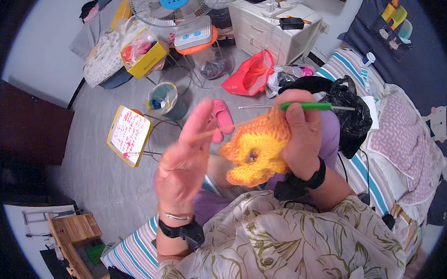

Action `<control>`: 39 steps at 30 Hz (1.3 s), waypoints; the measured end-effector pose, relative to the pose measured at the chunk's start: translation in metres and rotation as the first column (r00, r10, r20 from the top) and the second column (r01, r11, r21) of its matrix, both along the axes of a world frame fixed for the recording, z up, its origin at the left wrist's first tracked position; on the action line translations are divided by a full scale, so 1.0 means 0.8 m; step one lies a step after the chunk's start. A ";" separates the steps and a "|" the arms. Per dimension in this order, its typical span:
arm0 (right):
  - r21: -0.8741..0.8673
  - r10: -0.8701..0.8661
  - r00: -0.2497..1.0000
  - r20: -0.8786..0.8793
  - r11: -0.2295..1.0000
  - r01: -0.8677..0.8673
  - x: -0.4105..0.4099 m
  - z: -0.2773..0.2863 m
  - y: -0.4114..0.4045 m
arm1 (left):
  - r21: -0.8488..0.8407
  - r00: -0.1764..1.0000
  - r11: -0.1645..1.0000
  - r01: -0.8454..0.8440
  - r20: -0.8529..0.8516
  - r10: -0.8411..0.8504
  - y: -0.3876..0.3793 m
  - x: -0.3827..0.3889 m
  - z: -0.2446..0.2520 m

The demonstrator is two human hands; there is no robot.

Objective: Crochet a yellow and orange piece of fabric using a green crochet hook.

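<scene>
In my right hand are a crochet hook with a green grip and the edge of a crocheted flower piece. The hook lies nearly level, its metal tip pointing left above the piece. Yellow petals with orange borders surround a small dark hole in the middle. A strand of orange yarn runs taut from the top of the piece to my left hand. That hand is raised and blurred, the strand crossing its fingers; how it winds around them is not clear.
Ahead on the floor are pink slippers, a bin and a red bag. A whiteboard with writing rests on a stool to the left. Beyond stand a fan and a white cabinet. A black plastic bag lies right.
</scene>
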State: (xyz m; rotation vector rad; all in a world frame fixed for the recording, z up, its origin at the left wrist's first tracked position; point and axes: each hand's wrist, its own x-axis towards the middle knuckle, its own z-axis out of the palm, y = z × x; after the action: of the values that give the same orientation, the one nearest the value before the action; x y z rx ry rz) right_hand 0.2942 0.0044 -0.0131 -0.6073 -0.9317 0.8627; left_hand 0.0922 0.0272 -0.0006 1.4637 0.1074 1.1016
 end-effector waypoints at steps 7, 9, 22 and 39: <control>0.117 -0.084 0.989 0.123 0.991 0.070 -0.026 -0.015 -0.006 | -0.427 0.950 0.894 -0.138 0.199 0.242 -0.015 0.073 -0.002; 0.206 -0.099 0.970 0.223 0.977 0.052 -0.021 -0.019 0.001 | -0.439 0.958 0.871 -0.222 0.071 0.279 -0.018 0.073 -0.006; 0.026 0.242 0.970 0.009 0.970 -0.242 -0.009 -0.032 0.018 | -0.266 0.840 0.797 -0.542 -0.208 0.502 -0.014 0.063 0.000; 0.199 -0.209 0.955 0.210 0.966 0.168 -0.060 -0.053 0.044 | -0.513 0.874 0.760 -0.398 0.038 0.484 -0.010 0.079 -0.037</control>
State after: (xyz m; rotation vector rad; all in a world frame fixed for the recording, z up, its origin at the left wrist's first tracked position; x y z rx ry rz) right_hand 0.2460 0.0397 -0.0556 -0.6372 -1.1270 0.5366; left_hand 0.1557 0.0195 -0.0303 0.8891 0.6036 1.4501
